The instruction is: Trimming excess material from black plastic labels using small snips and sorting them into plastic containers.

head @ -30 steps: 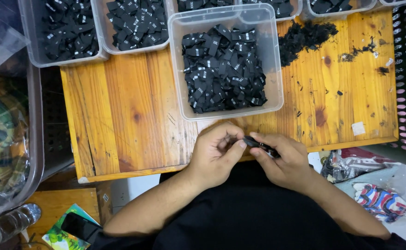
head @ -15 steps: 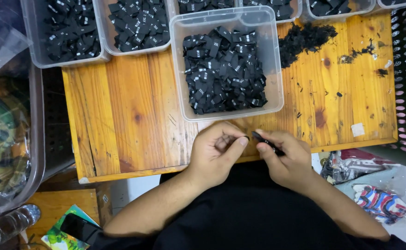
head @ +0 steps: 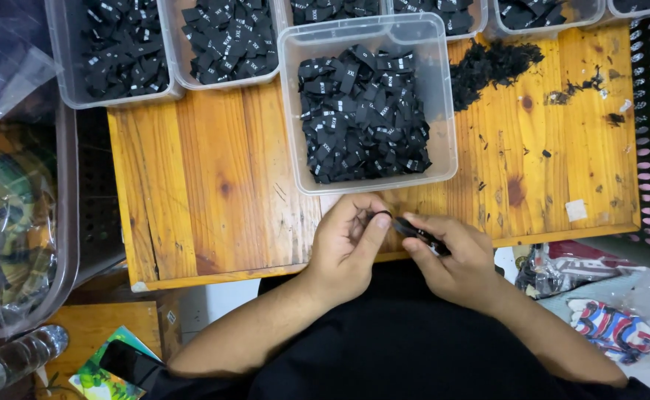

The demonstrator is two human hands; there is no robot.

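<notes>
Over table edge: left hand (head: 347, 241), right hand (head: 451, 255) pinch one black label (head: 382, 215).

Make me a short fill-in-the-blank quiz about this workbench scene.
1. The clear tub nearest the hands is full of small ___ fabric labels.
2. The table is made of ___.
3. The right hand holds a small dark tool that ___ the left hand at the table's near edge.

Missing words: black; wood; meets
</notes>
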